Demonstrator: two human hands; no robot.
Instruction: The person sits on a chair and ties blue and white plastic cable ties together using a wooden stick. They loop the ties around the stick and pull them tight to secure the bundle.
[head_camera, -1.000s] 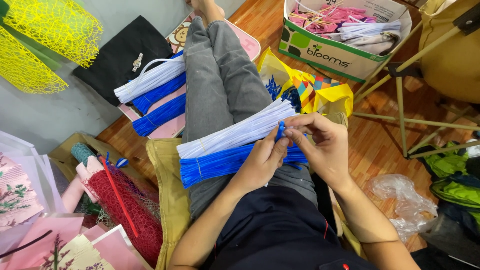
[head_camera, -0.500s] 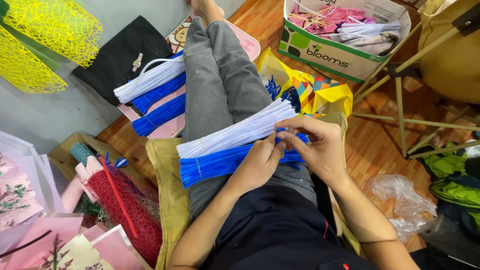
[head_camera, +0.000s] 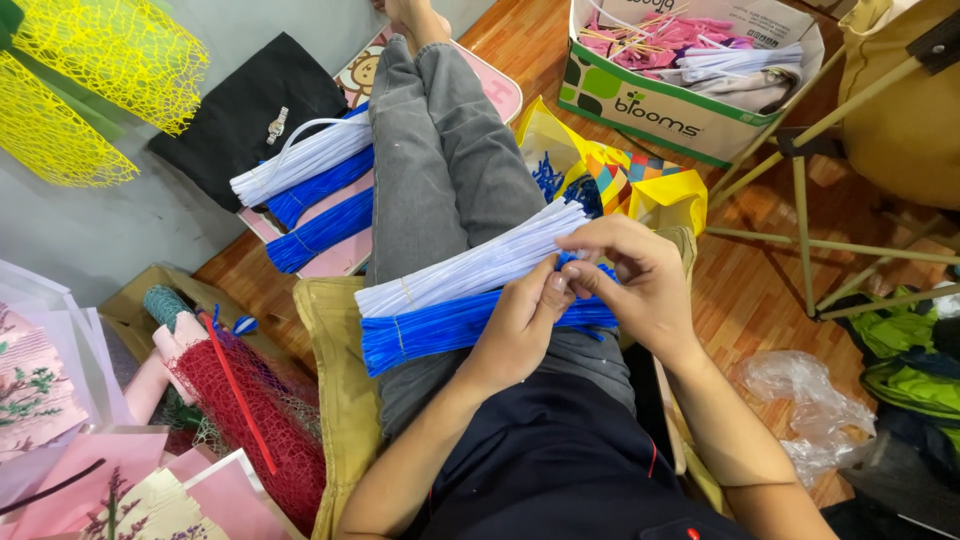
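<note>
Head view: blue stems (head_camera: 440, 328) lie under both hands' fingers (head_camera: 556, 285)

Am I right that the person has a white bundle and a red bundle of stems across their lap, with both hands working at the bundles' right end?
Not quite: the head view shows the lower bundle is blue, not red. The rest holds: the white bundle lies beside it across the lap, and the left hand and right hand meet at the right end.

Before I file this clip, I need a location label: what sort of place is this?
Probably a home craft or flower-making corner on a wooden floor: bundles of blue pipe cleaners across the lap, yellow mesh, and a cardboard box of supplies.
</note>
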